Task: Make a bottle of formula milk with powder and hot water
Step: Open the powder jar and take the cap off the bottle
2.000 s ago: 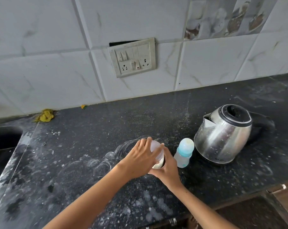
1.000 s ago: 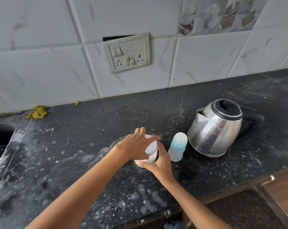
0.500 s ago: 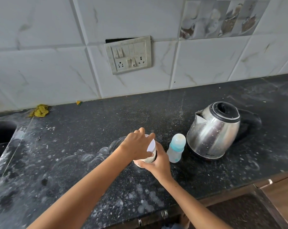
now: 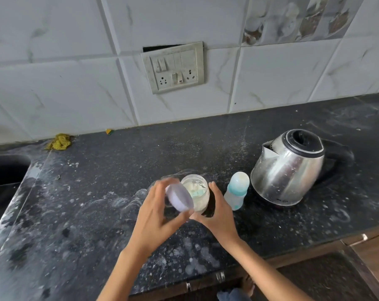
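Head view: my left hand (image 4: 153,216) holds the pale lilac lid (image 4: 179,197) between thumb and fingertips, tilted on edge just above and to the left of the powder jar (image 4: 196,192). The fingers are curled round the lid's rim, closed on it. My right hand (image 4: 216,210) is half open and cups the jar's right side; whether the palm presses the jar I cannot tell, but it looks placed to steady it while the lid is off. The jar stands upright on the desk (image 4: 97,192) between both hands, mouth uncovered, cream powder and what may be a scoop visible inside.

The baby bottle (image 4: 236,192) stands capped just right of my right hand, within easy reach for filling. The steel kettle (image 4: 288,168) sits beyond it, further right, spout turned toward the bottle.

Judgement: the jar is open; neither scooping nor uncapping the bottle has begun. White dusting on the desk suggests spills are a risk.
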### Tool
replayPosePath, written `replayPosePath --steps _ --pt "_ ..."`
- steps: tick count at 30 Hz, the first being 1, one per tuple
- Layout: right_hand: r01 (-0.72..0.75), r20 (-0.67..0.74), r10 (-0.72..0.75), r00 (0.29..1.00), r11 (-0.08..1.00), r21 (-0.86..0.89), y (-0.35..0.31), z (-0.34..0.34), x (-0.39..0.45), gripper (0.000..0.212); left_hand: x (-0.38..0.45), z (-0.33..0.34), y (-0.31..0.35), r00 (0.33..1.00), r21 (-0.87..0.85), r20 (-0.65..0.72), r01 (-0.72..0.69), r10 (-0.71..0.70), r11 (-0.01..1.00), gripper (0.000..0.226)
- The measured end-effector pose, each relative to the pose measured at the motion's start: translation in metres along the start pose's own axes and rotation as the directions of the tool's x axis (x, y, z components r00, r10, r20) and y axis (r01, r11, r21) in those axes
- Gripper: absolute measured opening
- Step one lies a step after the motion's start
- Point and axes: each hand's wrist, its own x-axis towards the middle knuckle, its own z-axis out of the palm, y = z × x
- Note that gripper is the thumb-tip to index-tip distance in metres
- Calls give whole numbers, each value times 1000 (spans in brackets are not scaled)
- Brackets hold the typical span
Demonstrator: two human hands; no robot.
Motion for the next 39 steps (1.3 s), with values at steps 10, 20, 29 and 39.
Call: replayPosePath --steps 10,20,29,39 --pt "42 -189 -46 981 999 -21 26 -33 -50 46 -69 64 -45 976 135 141 144 -163 980 58" --pt "40 -320 -25 947 998 43 36 -65 -52 27 -59 67 -10 999 201 43 -14 5 980 33" --pt "-160 -169 197 966 964 214 43 -67 5 61 26 118 38 970 -193 226 -50 94 980 59" --pt "-368 445 125 887 774 515 29 -126 24 44 101 102 26 876 -456 457 81 155 886 65"
